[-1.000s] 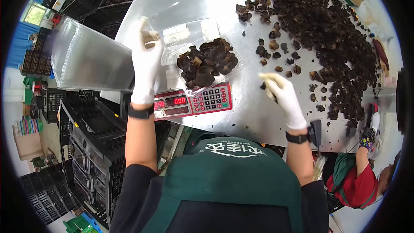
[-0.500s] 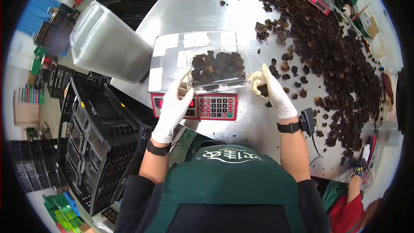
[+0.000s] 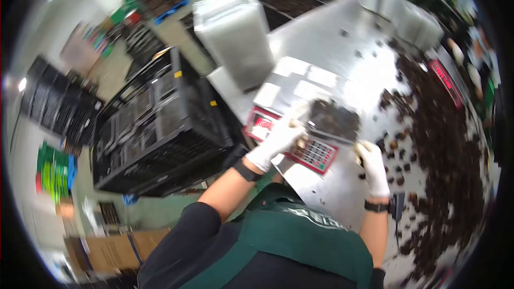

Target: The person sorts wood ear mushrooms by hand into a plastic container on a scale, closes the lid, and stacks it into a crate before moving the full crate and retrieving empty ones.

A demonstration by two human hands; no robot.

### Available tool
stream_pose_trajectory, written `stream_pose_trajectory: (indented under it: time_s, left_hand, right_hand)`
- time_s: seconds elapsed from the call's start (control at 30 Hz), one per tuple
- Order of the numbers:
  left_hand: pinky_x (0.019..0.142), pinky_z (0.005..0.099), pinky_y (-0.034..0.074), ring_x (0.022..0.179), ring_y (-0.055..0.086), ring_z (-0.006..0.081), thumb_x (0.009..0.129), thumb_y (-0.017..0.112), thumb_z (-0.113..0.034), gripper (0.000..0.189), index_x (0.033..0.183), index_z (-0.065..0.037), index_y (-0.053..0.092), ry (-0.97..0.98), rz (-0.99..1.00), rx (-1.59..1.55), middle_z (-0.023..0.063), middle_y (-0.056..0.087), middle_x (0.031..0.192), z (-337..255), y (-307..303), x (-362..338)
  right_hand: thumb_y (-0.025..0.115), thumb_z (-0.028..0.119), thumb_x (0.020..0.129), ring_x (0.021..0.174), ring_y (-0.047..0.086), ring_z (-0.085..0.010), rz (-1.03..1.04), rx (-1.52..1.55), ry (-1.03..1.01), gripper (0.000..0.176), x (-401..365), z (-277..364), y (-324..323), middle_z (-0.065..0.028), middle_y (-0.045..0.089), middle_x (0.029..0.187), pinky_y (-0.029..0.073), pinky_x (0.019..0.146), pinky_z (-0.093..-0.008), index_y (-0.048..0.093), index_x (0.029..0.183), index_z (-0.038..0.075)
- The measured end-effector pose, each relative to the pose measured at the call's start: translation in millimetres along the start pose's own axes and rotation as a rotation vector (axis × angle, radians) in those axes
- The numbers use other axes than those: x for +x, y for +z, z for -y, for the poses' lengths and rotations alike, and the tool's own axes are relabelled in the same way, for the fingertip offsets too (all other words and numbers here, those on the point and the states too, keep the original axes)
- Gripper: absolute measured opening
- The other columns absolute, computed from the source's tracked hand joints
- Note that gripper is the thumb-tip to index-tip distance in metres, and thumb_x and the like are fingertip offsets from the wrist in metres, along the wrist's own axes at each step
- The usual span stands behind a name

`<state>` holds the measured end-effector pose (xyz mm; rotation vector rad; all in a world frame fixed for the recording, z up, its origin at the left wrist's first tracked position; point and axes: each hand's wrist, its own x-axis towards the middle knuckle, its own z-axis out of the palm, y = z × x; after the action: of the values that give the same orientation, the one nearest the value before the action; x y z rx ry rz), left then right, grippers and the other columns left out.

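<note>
A clear plastic box (image 3: 334, 119) filled with dark, mushroom-like pieces is over the front of a digital scale (image 3: 266, 95) with a red keypad panel. My left hand (image 3: 284, 136), in a white glove, has its fingers closed at the box's left edge. On the other side my gloved right hand (image 3: 373, 167) is curled, with fingertips at the box's front right corner. A dark spot shows under those fingers; I cannot tell whether it is a piece in the hand. The picture is blurred by motion.
Loose dark pieces (image 3: 444, 166) spread across the metal table (image 3: 334, 29) on the right. A tall stack of clear boxes (image 3: 235, 37) stands left of the scale. Beside the table, a black crate (image 3: 160, 123) holds filled boxes. A person's gloved hand (image 3: 456, 51) shows near another red-fronted scale (image 3: 445, 83).
My view has swung left, bringing more of the crate and floor into sight. My right hand has come in to the box's front corner, and the box appears slightly tilted.
</note>
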<state>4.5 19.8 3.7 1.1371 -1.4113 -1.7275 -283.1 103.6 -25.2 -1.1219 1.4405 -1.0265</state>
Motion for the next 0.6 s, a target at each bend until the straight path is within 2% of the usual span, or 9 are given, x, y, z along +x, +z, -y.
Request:
stream_pose_trajectory:
  time_s: [0.1,0.23,0.27,0.37,0.4,0.5,0.53,0.6]
  left_hand:
    - [0.059,0.0263,0.054,0.061,0.064,0.0134,0.086,0.057,0.000,0.078,0.155,-0.014,0.024,0.083,-0.019,-0.272,0.0073,0.066,0.080,12.3,10.1,-34.5]
    - [0.061,0.0242,0.050,0.062,0.060,0.0109,0.086,0.056,0.002,0.079,0.156,-0.013,0.022,0.169,-0.080,-0.295,0.0022,0.058,0.076,-25.9,8.8,-100.0]
    - [0.061,0.0245,0.050,0.063,0.061,0.0112,0.087,0.058,0.002,0.079,0.156,-0.013,0.022,0.181,-0.084,-0.273,0.0024,0.058,0.077,-33.6,3.0,-115.0]
    - [0.062,0.0241,0.051,0.062,0.061,0.0111,0.086,0.060,0.000,0.079,0.155,-0.012,0.024,0.219,-0.156,-0.286,0.0029,0.058,0.076,-57.9,-20.6,-160.2]
    - [0.062,0.0238,0.052,0.062,0.061,0.0106,0.086,0.062,-0.004,0.077,0.154,-0.010,0.026,0.241,-0.198,-0.300,0.0025,0.059,0.077,-71.2,-36.8,-177.4]
    - [0.052,0.0161,0.044,0.060,0.057,0.0059,0.084,0.064,-0.008,0.069,0.147,0.000,0.037,0.302,-0.482,-0.205,-0.0008,0.061,0.079,-113.9,-109.1,-214.2]
    - [0.049,0.0150,0.041,0.060,0.054,0.0033,0.084,0.063,-0.010,0.062,0.143,0.001,0.044,0.354,-0.568,-0.175,-0.0022,0.061,0.079,-122.2,-141.5,-223.5]
    - [0.047,0.0140,0.036,0.060,0.050,0.0008,0.086,0.060,-0.013,0.054,0.137,0.002,0.051,0.408,-0.600,-0.097,-0.0044,0.060,0.079,-127.1,-220.4,-243.7]
  right_hand:
    - [0.056,0.015,0.095,0.051,0.040,-0.0041,-0.012,0.134,0.026,0.020,-20.4,14.1,13.5,0.0056,0.047,0.061,0.029,0.048,-0.0220,0.060,0.078,0.007]
    - [0.056,0.016,0.097,0.047,0.035,-0.0033,0.030,0.189,0.014,0.022,-55.1,31.5,36.5,0.0060,0.044,0.057,0.023,0.044,-0.0218,0.056,0.077,0.007]
    - [0.055,0.011,0.095,0.051,0.038,-0.0036,0.039,0.165,0.018,0.018,-65.2,46.2,43.3,0.0040,0.048,0.060,0.026,0.048,-0.0217,0.057,0.078,0.004]
    - [0.056,0.013,0.095,0.052,0.041,-0.0040,0.084,0.105,-0.070,0.018,-82.4,82.6,75.0,0.0026,0.050,0.060,0.028,0.049,-0.0206,0.057,0.080,0.003]
    - [0.056,0.017,0.097,0.055,0.045,-0.0051,0.208,0.109,-0.128,0.020,-82.8,83.2,79.7,0.0007,0.053,0.061,0.031,0.052,-0.0200,0.061,0.089,-0.001]
    - [0.054,0.021,0.099,0.053,0.046,-0.0069,0.428,0.104,-0.269,0.025,-84.1,125.4,125.0,0.0012,0.052,0.060,0.034,0.053,-0.0220,0.063,0.094,-0.002]
    - [0.053,0.016,0.099,0.055,0.048,-0.0076,0.438,0.058,-0.185,0.024,-79.5,133.2,130.9,-0.0001,0.054,0.062,0.036,0.055,-0.0224,0.065,0.101,-0.004]
    - [0.052,0.014,0.098,0.056,0.048,-0.0076,0.400,-0.004,-0.138,0.023,-68.4,139.3,145.6,-0.0003,0.054,0.062,0.037,0.055,-0.0224,0.066,0.099,-0.004]
